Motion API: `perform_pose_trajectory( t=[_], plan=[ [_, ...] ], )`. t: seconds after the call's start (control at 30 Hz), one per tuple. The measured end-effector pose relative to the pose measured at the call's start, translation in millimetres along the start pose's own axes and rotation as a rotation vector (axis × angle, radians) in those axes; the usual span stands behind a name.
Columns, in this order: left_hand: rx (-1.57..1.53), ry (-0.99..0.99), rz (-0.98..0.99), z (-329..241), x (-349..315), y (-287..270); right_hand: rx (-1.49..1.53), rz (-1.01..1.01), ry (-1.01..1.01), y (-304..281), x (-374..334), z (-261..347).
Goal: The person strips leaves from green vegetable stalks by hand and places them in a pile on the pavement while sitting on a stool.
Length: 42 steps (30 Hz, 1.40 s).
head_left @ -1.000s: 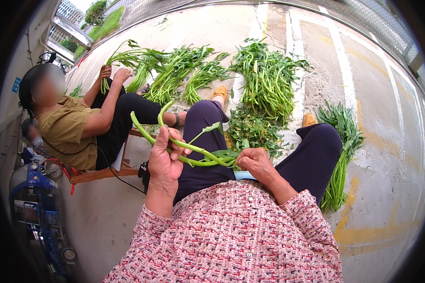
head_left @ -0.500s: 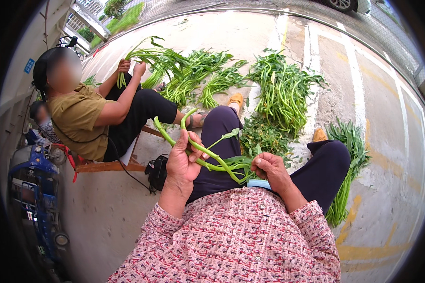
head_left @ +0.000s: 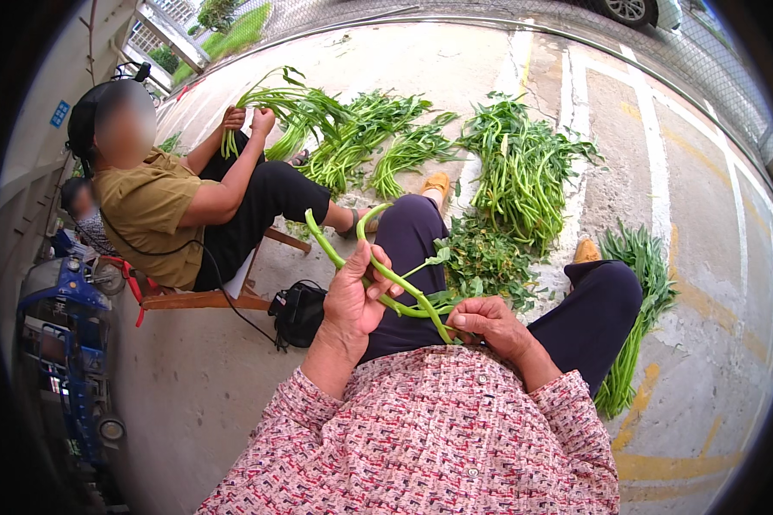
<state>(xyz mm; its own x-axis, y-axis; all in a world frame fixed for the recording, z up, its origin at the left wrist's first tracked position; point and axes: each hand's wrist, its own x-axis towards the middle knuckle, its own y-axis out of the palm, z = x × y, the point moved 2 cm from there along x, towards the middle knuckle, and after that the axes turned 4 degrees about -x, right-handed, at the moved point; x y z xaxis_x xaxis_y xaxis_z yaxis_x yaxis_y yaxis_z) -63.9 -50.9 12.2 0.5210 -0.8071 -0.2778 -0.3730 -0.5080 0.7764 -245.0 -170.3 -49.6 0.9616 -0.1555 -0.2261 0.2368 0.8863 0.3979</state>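
Two thick green water spinach stems (head_left: 417,293) cross over my lap, a few small leaves still on them. My left hand (head_left: 357,293) is closed around them, with their cut ends sticking up past the fingers. At the lower end of the stems, my right hand (head_left: 493,328) has thumb and forefinger pinched together on the greens; the exact part in the pinch is partly hidden by the fingers. Under both hands are my dark trousers (head_left: 404,245).
Between my feet lies a heap of loose leaves (head_left: 487,262), with a large water spinach pile (head_left: 524,167) beyond it. Another bunch (head_left: 634,343) lies by my right leg. At left, a seated person (head_left: 159,189) holds greens. A black bag (head_left: 299,313) rests beside my left leg.
My right hand has moved left and down onto the stems' lower end. My left hand has shifted slightly right and down with the stems. A light-blue thing near my right hand no longer shows.
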Motion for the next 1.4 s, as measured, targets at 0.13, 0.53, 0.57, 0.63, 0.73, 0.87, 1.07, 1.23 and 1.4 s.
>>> perform_pose_trajectory(
  t=[0.13,0.53,0.57,0.63,0.73,0.87,1.07,1.23,1.4],
  plan=[
    [-0.006,0.032,0.011,-7,-1,-1,-0.015,0.005,-0.011,-2,0,-1],
    [-0.012,0.037,-0.026,-11,-1,0,-0.042,-0.022,0.047,-5,-3,3],
    [-0.021,0.044,-0.034,-11,-2,0,-0.030,-0.024,0.045,-6,-3,1],
    [-0.040,0.058,-0.050,-10,-1,1,-0.005,-0.031,0.041,-7,-4,-1],
    [0.005,0.062,-0.051,-11,-2,-1,0.027,-0.031,0.055,-6,-3,1],
    [0.071,0.082,-0.103,-10,-1,2,0.025,-0.035,0.063,-5,-4,3],
    [0.102,0.081,-0.139,-12,0,0,0.030,-0.043,0.029,-7,-3,1],
    [0.157,0.107,-0.169,-14,-1,7,0.018,-0.074,0.011,-6,-3,7],
    [0.211,0.094,-0.110,-15,-3,7,0.047,-0.107,0.001,-10,-4,5]
  ],
)
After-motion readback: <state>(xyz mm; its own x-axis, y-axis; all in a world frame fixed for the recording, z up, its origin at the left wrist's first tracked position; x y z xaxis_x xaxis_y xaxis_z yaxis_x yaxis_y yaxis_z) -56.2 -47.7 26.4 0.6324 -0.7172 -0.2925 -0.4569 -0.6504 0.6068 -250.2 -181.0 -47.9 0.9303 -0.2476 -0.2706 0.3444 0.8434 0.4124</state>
